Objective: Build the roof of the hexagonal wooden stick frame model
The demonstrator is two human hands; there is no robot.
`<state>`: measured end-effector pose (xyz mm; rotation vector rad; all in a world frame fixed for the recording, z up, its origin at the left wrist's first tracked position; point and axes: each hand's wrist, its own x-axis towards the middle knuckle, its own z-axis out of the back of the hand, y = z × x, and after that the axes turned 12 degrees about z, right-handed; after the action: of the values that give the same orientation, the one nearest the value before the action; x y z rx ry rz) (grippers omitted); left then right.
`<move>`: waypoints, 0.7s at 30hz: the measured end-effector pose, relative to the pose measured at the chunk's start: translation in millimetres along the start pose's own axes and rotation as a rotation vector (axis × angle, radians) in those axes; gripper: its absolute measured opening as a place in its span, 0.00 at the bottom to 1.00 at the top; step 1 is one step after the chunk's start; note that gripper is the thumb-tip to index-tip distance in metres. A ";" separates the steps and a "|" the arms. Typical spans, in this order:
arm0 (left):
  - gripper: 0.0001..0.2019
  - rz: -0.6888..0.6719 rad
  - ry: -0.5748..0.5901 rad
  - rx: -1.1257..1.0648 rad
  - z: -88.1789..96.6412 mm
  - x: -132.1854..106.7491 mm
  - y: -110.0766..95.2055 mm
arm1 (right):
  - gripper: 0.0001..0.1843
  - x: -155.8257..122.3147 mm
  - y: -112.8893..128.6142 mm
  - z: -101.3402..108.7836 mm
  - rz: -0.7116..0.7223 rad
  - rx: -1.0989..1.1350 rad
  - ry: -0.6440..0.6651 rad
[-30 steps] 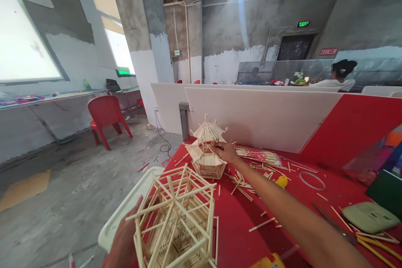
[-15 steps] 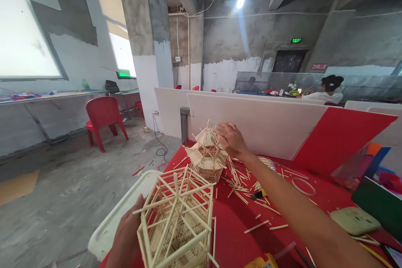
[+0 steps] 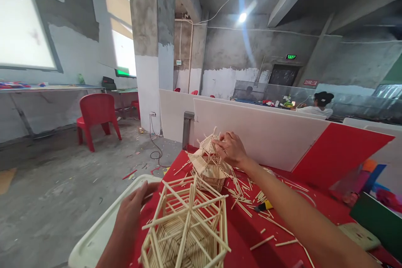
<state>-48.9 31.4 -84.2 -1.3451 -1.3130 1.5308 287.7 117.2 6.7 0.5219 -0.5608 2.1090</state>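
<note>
On the red table (image 3: 241,234), the small stick pagoda (image 3: 216,171) stands behind the larger stick frame (image 3: 190,211). The pagoda looks further along: both tiers carry slatted roofs, topped by a spike. The frame, nearest the wearer, has a packed hexagonal floor and open sides, but its top is only bare crossing ribs (no slats lie over them). The right hand (image 3: 230,148) reaches to the pagoda's upper roof, fingers bent; whether they pinch a stick cannot be told. The left hand (image 3: 133,207) is loosely spread beside the frame, apparently empty
</note>
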 end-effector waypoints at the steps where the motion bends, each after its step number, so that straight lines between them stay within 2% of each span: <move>1: 0.28 -0.060 0.032 0.042 -2.2 10.5 -14.0 | 0.19 0.4 0.7 -0.9 0.003 -0.003 0.000; 3: 0.26 -0.203 0.032 0.212 -14.0 32.4 -47.8 | 0.19 -0.5 1.3 -2.7 0.011 -0.009 -0.004; 5: 0.24 -0.380 0.153 0.441 -36.7 52.7 -84.6 | 0.20 -2.4 0.9 -4.7 0.020 -0.009 -0.012; 8: 0.21 -0.671 0.339 0.871 -86.4 77.2 -129.5 | 0.19 -6.1 -0.1 -8.2 0.034 0.005 -0.049; 9: 0.20 -0.761 0.348 1.005 -104.1 83.8 -138.5 | 0.19 -7.3 -0.3 -9.3 0.037 0.010 -0.063; 10: 0.19 -0.791 0.350 1.045 -120.8 89.6 -143.9 | 0.18 -8.7 -0.4 -10.4 0.039 0.013 -0.077; 12: 0.18 -0.817 0.404 1.103 -148.6 98.9 -144.7 | 0.18 -11.6 -0.2 -12.2 0.043 0.012 -0.094; 14: 0.19 -0.819 0.438 1.145 -166.0 104.4 -136.0 | 0.18 -14.8 0.1 -13.4 0.046 0.005 -0.104; 18: 0.21 -0.816 0.492 1.149 -176.6 105.6 -116.8 | 0.19 -21.0 0.6 -13.4 0.048 0.002 -0.120; 21: 0.19 -0.772 0.518 1.099 -178.7 103.0 -115.3 | 0.19 -25.5 0.3 -11.5 0.049 0.021 -0.121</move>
<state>89.6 198.0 10.2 -0.3680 -0.3874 0.9512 299.2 107.2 -16.7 0.6574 -0.6264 2.1417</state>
